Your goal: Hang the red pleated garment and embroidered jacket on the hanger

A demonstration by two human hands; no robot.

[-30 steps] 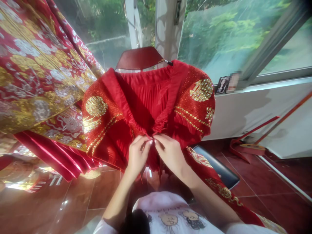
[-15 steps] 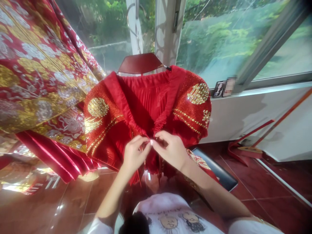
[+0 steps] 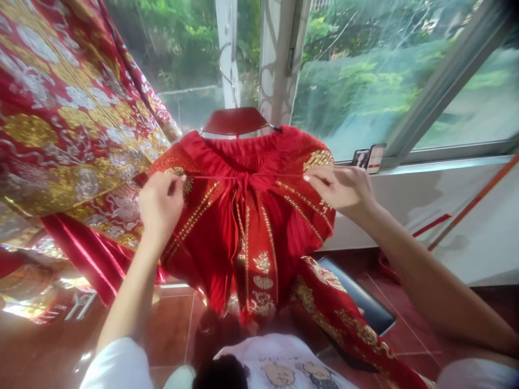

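Red cord [image 3: 211, 177] runs taut between left grip [image 3: 162, 202] and right grip [image 3: 344, 189], newly spread apart, each pinched closed on it; the neckline [image 3: 259, 162] between looks cinched.

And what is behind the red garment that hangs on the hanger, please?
Above the red garment, the top of the hanger shows, with a window and greenery beyond it. The rest of the hanger, and anything directly behind the cloth, is covered.

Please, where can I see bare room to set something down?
Bare floor shows between the left forearm and red garment, and between the black pad and right forearm. The left side is crowded by the patterned garment.
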